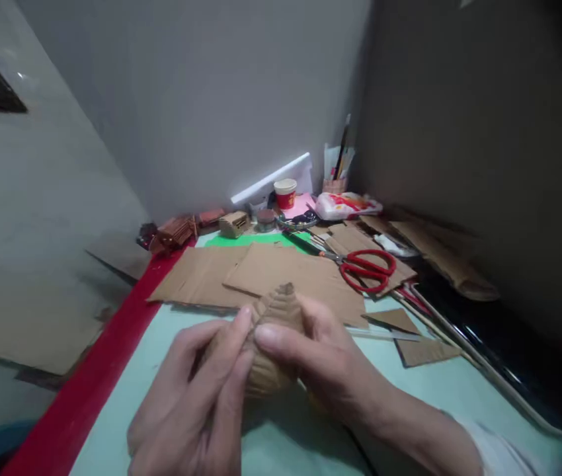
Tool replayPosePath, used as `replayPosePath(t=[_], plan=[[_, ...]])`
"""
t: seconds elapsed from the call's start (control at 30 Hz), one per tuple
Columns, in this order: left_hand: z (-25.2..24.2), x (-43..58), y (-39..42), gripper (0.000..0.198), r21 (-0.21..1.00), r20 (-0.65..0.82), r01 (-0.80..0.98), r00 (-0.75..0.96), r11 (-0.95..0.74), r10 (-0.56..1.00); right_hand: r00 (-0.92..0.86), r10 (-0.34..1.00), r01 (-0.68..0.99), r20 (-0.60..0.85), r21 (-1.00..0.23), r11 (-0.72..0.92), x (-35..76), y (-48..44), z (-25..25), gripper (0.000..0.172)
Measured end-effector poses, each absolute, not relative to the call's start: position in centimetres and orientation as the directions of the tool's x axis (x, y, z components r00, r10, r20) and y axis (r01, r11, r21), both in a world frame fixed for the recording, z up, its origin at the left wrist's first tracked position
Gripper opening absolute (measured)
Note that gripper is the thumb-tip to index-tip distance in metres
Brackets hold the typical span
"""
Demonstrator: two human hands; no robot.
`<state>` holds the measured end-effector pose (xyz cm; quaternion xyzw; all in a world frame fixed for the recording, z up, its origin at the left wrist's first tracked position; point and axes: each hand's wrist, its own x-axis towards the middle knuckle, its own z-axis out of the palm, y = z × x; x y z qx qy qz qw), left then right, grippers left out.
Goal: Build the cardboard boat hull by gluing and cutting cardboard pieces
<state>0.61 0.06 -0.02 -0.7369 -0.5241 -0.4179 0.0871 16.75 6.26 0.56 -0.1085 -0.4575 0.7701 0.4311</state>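
Between my two hands is a brown ridged cardboard cone (pixel 278 311), its darker tip pointing up and away from me. My left hand (pixel 196 396) pinches its left side, thumb and fingers pressed near the seam. My right hand (pixel 325 357) wraps the right side, with the thumb laid across the front. Both hands hide part of the cone's lower body. Just beyond it lie flat cardboard sheets (pixel 201 274) on the pale green table (pixel 305 436).
Red-handled scissors (pixel 367 270) and a black cutter (pixel 303 244) rest on cardboard. Cut pieces (pixel 427 350) lie at right beside a black glossy object (pixel 489 350). A red paper cup (pixel 285 196), a pen holder (pixel 335 185) and a small cardboard chest (pixel 234 225) stand at the back.
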Motion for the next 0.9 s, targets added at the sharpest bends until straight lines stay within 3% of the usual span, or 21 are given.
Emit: replayPosePath(t=[0.17, 0.3, 0.47, 0.73, 0.9], plan=[[0.4, 2.8, 0.1, 0.038, 0.709, 0.619, 0.571, -0.225, -0.413, 0.752, -0.619, 0.76, -0.542, 0.195, -0.807, -0.234, 16.9, 6.6, 0.2, 0.015], [1.2, 2.8, -0.2, 0.02, 0.891, 0.413, 0.353, -0.375, -0.285, 0.83, -0.543, 0.807, -0.399, 0.231, -0.917, -0.006, 17.6, 7.0, 1.1, 0.033], [1.8, 2.2, -0.8, 0.016, 0.903, 0.386, 0.337, -0.36, -0.267, 0.849, -0.493, 0.813, -0.297, 0.31, -0.938, 0.177, 18.0, 7.5, 2.0, 0.037], [1.6, 2.8, -1.0, 0.03, 0.773, 0.54, 0.528, -0.255, -0.352, 0.802, -0.407, 0.858, -0.282, 0.314, -0.936, 0.209, 17.7, 7.5, 1.7, 0.039], [1.5, 3.1, -0.7, 0.027, 0.808, 0.501, 0.498, -0.301, -0.314, 0.811, -0.49, 0.826, -0.326, 0.279, -0.937, 0.123, 17.8, 7.5, 1.4, 0.038]])
